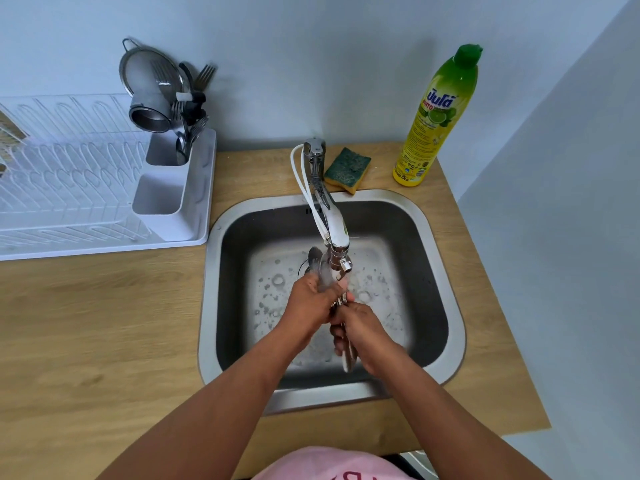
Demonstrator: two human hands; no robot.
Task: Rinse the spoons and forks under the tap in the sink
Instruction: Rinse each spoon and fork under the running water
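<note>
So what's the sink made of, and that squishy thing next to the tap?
The sink looks like brushed stainless steel: grey, dull shine, thin rolled rim. The sponge seems soft yellow foam with a rough green scrubbing layer on top. The tap looks like shiny chromed metal.

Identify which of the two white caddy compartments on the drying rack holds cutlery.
The far compartment, nearest the wall, holds forks and spoons. The near compartment, closer to the person, looks empty.
</note>
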